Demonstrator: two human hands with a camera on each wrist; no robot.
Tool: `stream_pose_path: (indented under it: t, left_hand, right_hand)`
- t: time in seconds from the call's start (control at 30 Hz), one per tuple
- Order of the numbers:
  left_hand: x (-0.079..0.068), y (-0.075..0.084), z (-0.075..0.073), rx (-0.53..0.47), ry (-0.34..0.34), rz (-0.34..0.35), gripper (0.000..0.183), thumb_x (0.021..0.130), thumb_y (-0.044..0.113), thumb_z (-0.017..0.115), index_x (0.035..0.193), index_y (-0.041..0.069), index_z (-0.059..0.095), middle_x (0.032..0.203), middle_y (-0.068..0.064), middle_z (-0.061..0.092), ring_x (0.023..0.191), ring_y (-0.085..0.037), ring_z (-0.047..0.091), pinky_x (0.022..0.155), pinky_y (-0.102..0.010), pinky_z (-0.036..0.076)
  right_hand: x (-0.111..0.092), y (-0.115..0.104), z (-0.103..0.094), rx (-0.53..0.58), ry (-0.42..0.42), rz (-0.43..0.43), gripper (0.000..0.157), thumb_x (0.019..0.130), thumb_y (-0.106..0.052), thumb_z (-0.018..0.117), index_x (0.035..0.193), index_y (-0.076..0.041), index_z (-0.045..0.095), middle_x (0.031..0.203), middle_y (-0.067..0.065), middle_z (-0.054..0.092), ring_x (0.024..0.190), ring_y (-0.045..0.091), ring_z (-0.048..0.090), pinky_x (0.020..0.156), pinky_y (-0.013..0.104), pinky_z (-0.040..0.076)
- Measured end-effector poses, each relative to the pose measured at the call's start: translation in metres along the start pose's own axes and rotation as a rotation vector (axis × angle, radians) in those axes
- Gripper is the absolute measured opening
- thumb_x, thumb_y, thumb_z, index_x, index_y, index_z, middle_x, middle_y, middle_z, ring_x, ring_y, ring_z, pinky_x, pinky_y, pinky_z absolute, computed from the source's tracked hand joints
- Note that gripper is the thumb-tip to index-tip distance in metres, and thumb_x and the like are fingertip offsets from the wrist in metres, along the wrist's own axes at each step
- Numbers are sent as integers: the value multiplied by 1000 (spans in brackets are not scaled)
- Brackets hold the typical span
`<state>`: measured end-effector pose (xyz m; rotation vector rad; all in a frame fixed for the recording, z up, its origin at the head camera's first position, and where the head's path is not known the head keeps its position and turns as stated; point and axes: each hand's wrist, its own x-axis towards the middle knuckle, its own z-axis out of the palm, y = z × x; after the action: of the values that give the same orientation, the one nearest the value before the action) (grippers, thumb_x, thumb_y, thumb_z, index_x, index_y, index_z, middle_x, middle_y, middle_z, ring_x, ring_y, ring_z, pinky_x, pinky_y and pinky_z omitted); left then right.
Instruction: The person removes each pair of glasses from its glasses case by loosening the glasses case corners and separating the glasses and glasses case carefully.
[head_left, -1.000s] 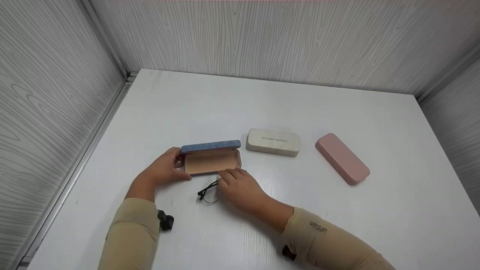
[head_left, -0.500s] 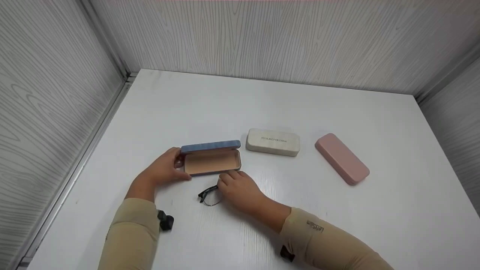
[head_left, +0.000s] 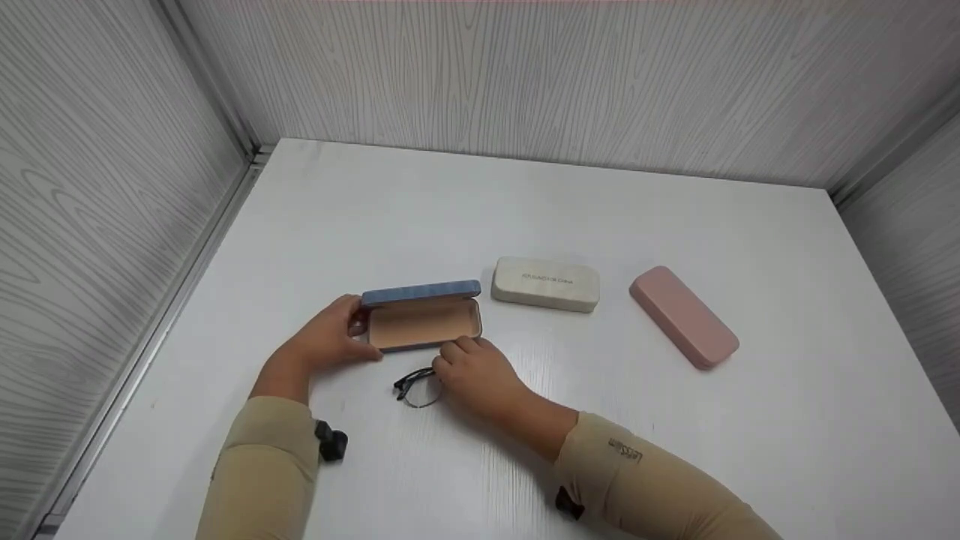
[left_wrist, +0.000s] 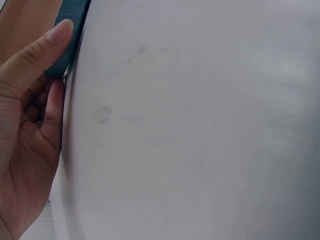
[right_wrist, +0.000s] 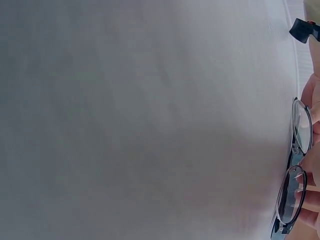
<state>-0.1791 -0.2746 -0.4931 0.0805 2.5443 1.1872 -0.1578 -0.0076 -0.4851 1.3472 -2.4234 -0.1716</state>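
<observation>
A blue glasses case [head_left: 425, 325] with a tan lining lies on the table, its lid raised, nothing inside. My left hand [head_left: 324, 337] grips the case's left end, thumb at the front edge. In the left wrist view the thumb [left_wrist: 61, 33] lies over the teal-blue corner of the case. Just in front of the case, my right hand [head_left: 481, 377] pinches a pair of eyeglasses [head_left: 412, 376] with dark temples and thin round rims. The right wrist view shows both lenses of the eyeglasses [right_wrist: 302, 127], temples folded behind them, fingers partly hidden behind the frame.
A cream glasses case [head_left: 546, 284] with lettering lies closed to the right of the blue one. Farther right, a closed pink glasses case [head_left: 685, 317] lies at a slant. Wood-grain panels [head_left: 525, 82] border the white table [head_left: 540, 199] at the back and sides.
My right hand dipped slightly away from the case, then came back toward it, and the eyeglasses tilted a little with it. The left hand and blue case stayed in place.
</observation>
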Motion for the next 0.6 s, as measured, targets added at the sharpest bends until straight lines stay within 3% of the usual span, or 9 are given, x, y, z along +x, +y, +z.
stream_pose_path:
  t: [0.33, 0.6]
  left_hand:
    - [2, -2, -1, 47, 17, 13, 90, 65, 37, 81, 135, 7, 34, 127, -6, 40, 120, -23, 43, 98, -36, 41]
    - [2, -2, -1, 28, 11, 13, 92, 65, 38, 81, 136, 6, 32, 128, -7, 41, 122, -24, 42, 100, -37, 39]
  right_hand:
    - [3, 0, -3, 32, -24, 16, 6, 88, -19, 58, 89, -17, 64, 90, -3, 58, 84, 15, 53, 66, 28, 47]
    - [4, 0, -1, 36, -54, 42, 8, 87, -22, 59, 90, -17, 64, 88, -2, 58, 80, 15, 54, 65, 28, 47]
